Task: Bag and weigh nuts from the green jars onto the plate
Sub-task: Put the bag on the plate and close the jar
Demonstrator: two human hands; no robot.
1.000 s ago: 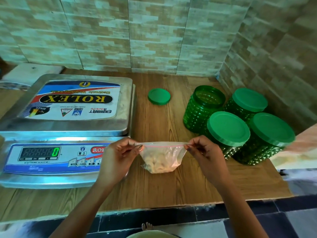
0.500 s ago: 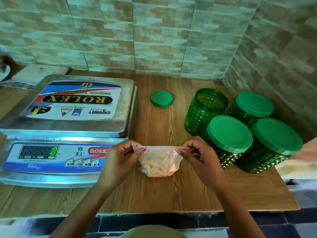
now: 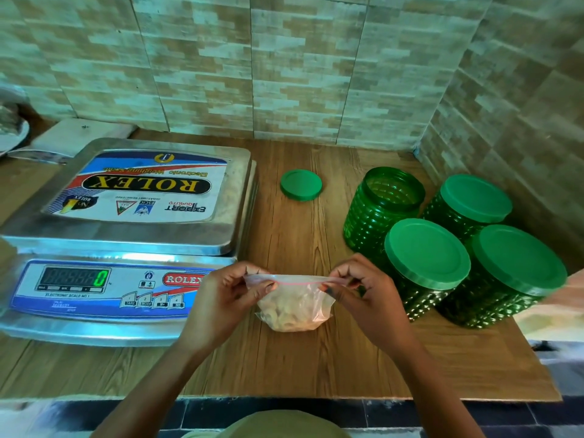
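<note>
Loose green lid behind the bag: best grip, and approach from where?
Likely pinch the lid across its rim, from straight above: it lies flat on the counter, a thin disc, with bare wood all round, clear of the scale and open jar.

A clear zip bag of pale nuts is upright, with four green jars clustered to its right, one lidless.

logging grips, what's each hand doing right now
Left hand: pinching the left end of the bag top.
Right hand: pinching the right end.
</note>
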